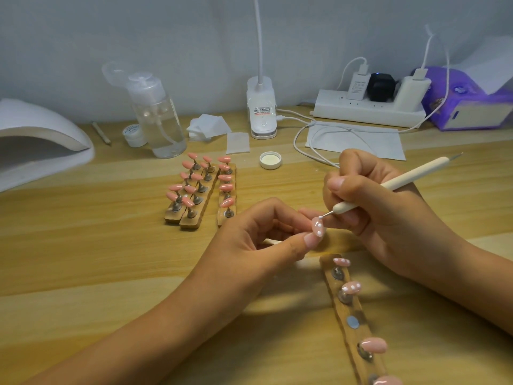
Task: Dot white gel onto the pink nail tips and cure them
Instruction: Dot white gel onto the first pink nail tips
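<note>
The grip of the left hand (249, 240) pinches one pink nail tip (318, 228) between thumb and fingers; this tip already has white dots. The grip of the right hand (374, 209) is curled around a white dotting pen (388, 186), whose metal point is at the upper end of the tip. Just below, a wooden strip (344, 311) on the worktop (111, 259) holds two dotted tips, one bare magnet and two plain tips. More strips (200, 195) with pink tips stand further back, near a small round pot (271, 160). A white nail lamp (36, 145) is far left.
</note>
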`<state>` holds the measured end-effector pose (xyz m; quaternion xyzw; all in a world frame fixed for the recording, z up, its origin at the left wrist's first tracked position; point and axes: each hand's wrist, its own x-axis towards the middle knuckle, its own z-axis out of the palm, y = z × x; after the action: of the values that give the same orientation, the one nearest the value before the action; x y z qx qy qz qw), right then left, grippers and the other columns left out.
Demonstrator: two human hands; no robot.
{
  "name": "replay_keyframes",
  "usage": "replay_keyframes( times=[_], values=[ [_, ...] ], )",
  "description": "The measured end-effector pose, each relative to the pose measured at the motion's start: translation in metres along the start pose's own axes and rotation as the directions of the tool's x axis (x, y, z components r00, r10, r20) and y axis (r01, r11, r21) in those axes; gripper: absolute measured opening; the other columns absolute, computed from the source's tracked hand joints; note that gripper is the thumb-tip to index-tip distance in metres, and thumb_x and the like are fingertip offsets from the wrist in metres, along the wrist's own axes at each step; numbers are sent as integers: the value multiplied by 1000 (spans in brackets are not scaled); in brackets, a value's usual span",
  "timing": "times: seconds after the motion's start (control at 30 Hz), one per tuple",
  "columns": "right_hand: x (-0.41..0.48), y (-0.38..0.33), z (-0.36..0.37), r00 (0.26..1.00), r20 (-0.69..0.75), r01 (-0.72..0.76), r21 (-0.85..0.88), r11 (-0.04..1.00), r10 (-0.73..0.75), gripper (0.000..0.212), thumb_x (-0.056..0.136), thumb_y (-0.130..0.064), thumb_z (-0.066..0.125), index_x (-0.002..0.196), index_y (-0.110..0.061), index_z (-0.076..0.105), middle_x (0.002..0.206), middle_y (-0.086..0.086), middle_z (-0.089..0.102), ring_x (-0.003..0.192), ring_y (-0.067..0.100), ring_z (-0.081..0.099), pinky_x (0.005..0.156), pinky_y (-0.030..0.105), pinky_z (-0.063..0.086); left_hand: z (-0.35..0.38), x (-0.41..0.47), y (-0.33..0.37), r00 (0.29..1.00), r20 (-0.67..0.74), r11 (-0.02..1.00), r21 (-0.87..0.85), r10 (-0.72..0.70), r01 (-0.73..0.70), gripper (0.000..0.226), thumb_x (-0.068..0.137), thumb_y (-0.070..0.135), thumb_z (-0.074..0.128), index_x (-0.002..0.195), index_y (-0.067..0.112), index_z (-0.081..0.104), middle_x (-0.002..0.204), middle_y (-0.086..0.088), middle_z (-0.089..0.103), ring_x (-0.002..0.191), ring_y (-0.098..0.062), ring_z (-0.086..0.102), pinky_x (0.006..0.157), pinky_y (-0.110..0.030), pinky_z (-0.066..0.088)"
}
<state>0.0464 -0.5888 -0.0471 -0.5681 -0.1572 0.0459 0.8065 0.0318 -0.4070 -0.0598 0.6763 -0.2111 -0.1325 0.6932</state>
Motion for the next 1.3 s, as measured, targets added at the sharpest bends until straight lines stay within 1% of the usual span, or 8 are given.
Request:
replay_keyframes(
  times=[0.17,0.43,0.6,0.73,0.9,1.07,1.23,1.3],
  values=[
    [0,-1,3,1000,-24,-6,9,1000,7,29,81,-4,54,57,-18,48,52,-3,45,47,6,43,54,18,52,1,0,0,1000,-3,1000,-2,-1,1,6,78,22,71,80,27,70,105,4,73,88,-4,65,72,-16,49],
    [0,-1,3,999,-30,-15,13,1000,16,29,81,-5,55,57,-19,47,50,-2,44,47,6,43,54,18,52,0,0,0,1000,-1,1000,7,-2,2,7,78,21,72,80,28,70,107,3,72,92,-7,66,77,-19,51],
    [0,-1,2,1000,-7,-10,8,1000,10,30,79,-4,61,58,-19,48,51,-3,44,47,6,43,55,17,52,0,0,-1,1000,-1,1000,6,-2,2,6,79,24,73,79,29,70,106,3,72,92,-7,65,75,-18,49],
    [0,-1,2,1000,-19,-15,-15,1000,15,29,81,-5,54,57,-19,48,51,-5,46,48,5,43,53,17,50,0,0,-1,1000,4,1000,5,-4,4,6,79,23,72,80,29,70,106,4,73,90,-6,65,74,-18,50],
    [0,-2,2,999,-29,-22,-22,1000,21,28,80,-5,54,57,-19,48,51,-4,46,48,5,43,52,17,50,0,0,-1,1000,3,1000,11,-1,1,6,79,23,71,79,28,70,102,5,73,88,-4,64,72,-16,49],
    [0,-1,2,1000,-13,-20,-16,1000,20,28,78,-5,62,58,-18,48,51,-3,44,48,6,42,54,17,51,0,0,-1,1000,4,1000,10,2,-2,7,79,23,71,79,29,69,101,6,73,84,-3,64,70,-14,47],
    [1,-2,1,999,-22,-29,-16,999,29,28,81,-6,55,58,-19,48,51,-3,44,48,6,42,54,18,51,0,0,0,1000,1,1000,12,-5,5,7,80,23,71,79,30,69,105,6,73,83,-3,63,70,-16,49],
    [1,-2,2,999,-38,-32,-5,999,32,29,81,-7,55,57,-19,47,50,-3,43,47,6,42,54,19,52,0,0,1,1000,-3,1000,1,-7,7,6,79,23,71,78,29,70,100,8,73,80,-1,63,68,-15,48]
  ],
)
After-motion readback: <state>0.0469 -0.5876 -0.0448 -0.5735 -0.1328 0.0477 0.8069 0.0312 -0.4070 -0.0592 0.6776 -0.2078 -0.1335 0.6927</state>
